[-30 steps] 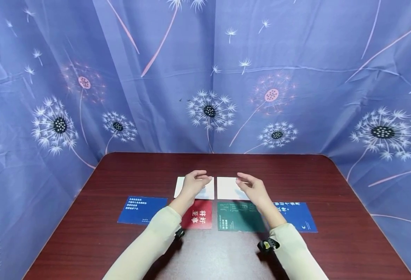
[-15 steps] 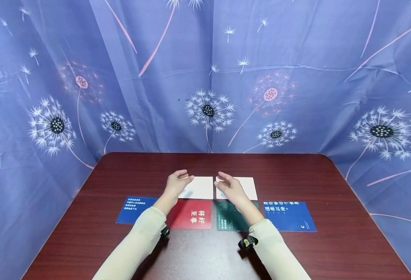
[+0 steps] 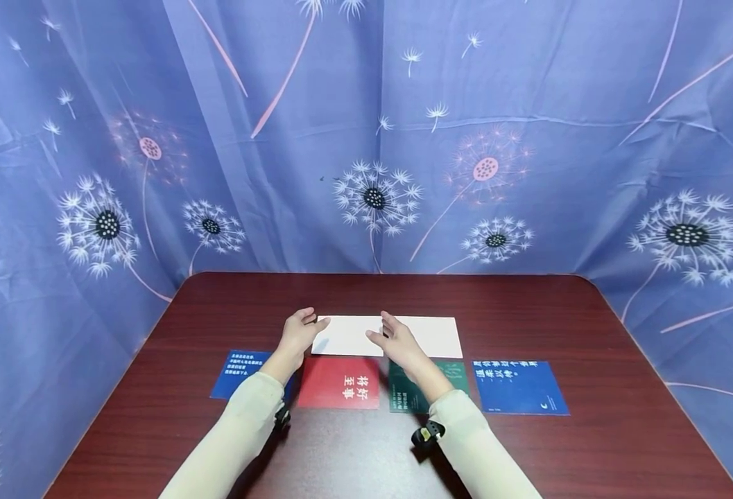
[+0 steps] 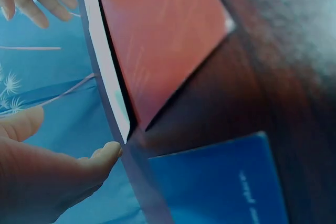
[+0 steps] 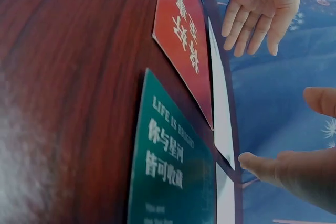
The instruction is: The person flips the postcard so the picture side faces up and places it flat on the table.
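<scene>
Two white cards lie side by side at the back of the row, a left one and a right one. My left hand is at the left end of the left white card, thumb and fingers apart with nothing between them. Over the place where the white cards meet, my right hand hovers with relaxed fingers, hiding that seam in the head view. In front lie a red card with white characters and a green card, partly covered by my right forearm in the head view.
A blue card lies at the left, partly behind my left forearm. Another blue card lies to the right of the green one. The dark red wooden table ends at a blue dandelion-print curtain.
Both hands have shifted left over the white cards, the left one to the outer end and the right one to the middle. The cards look unmoved.
</scene>
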`<state>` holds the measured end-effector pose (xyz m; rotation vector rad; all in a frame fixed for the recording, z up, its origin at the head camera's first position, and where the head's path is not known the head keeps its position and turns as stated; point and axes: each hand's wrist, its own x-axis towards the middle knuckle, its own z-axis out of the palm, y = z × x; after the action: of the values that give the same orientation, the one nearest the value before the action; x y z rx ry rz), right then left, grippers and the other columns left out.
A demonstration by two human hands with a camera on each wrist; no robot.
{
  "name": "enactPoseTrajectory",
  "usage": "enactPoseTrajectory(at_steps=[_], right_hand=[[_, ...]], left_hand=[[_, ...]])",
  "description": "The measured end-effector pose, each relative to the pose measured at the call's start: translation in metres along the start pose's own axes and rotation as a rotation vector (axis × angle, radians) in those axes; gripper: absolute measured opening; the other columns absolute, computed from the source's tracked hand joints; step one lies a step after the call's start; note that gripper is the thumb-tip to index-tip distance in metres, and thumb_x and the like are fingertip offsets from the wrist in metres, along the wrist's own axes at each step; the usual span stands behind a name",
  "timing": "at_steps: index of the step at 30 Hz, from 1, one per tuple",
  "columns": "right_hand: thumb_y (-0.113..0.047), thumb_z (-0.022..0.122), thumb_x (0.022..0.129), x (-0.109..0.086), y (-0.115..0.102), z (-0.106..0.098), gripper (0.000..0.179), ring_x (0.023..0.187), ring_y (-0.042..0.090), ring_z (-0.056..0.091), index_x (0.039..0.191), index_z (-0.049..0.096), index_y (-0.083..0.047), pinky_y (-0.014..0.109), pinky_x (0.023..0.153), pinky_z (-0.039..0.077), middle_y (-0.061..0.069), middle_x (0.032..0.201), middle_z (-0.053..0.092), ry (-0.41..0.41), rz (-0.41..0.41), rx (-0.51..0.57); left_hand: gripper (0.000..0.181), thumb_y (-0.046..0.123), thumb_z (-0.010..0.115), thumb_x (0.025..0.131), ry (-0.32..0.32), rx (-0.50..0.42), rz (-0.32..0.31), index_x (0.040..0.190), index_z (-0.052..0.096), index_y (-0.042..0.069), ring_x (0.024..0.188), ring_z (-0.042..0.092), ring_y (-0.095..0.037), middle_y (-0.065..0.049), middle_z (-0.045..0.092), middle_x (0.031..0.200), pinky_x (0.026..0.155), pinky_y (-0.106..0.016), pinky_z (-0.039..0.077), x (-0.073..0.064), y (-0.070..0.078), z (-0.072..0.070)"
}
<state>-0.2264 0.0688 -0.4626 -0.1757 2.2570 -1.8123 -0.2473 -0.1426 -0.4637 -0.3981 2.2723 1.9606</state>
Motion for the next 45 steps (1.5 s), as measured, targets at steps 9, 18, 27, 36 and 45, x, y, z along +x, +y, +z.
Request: enactPoseTrajectory(at_steps=[9,18,27,36,45], right_hand=[[-0.016,0.061,0.093,0.000,0.004,0.008,0.071,0.137,0.045,0.027,0.145,0.023,0.015,0.053,0.110,0.030,0.030,0.151,0.023,0.017,0.008,-0.060],[-0.015,0.062,0.093,0.002,0.009,0.012,0.070,0.139,0.042,0.027,0.145,0.024,0.013,0.053,0.111,0.029,0.028,0.152,0.024,0.039,0.041,-0.064],[-0.011,0.061,0.093,0.003,0.009,0.014,0.067,0.137,0.042,0.029,0.144,0.026,0.014,0.052,0.110,0.031,0.030,0.149,0.029,0.070,0.039,-0.065],[-0.006,0.058,0.093,0.005,0.009,0.014,0.059,0.133,0.042,0.036,0.142,0.032,0.013,0.051,0.107,0.036,0.031,0.144,0.037,0.134,0.043,-0.026],[0.000,0.055,0.093,0.007,0.007,0.014,0.052,0.129,0.041,0.042,0.140,0.037,0.012,0.046,0.104,0.041,0.030,0.141,0.041,0.206,0.057,0.066]], left_hand=[[0.066,0.018,0.066,0.092,-0.016,0.034,0.018,0.143,0.032,-0.008,0.133,0.037,-0.041,-0.028,0.040,0.142,0.108,-0.048,0.037,-0.003,-0.009,-0.001],[0.061,0.006,0.060,0.093,-0.020,0.010,-0.003,0.144,0.030,-0.010,0.134,0.036,-0.042,-0.030,0.037,0.143,0.110,-0.049,0.034,-0.001,-0.009,0.002],[0.058,0.003,0.061,0.092,0.017,0.005,0.005,0.141,0.033,-0.012,0.131,0.039,-0.042,-0.032,0.040,0.139,0.108,-0.048,0.037,0.003,-0.011,0.003],[0.054,-0.002,0.060,0.090,0.054,-0.017,-0.016,0.137,0.036,-0.014,0.128,0.042,-0.043,-0.035,0.043,0.135,0.107,-0.047,0.038,0.006,-0.009,0.000],[0.048,-0.002,0.057,0.091,0.061,-0.008,-0.019,0.135,0.041,-0.015,0.122,0.049,-0.042,-0.035,0.050,0.128,0.104,-0.047,0.041,0.003,-0.007,-0.002]])
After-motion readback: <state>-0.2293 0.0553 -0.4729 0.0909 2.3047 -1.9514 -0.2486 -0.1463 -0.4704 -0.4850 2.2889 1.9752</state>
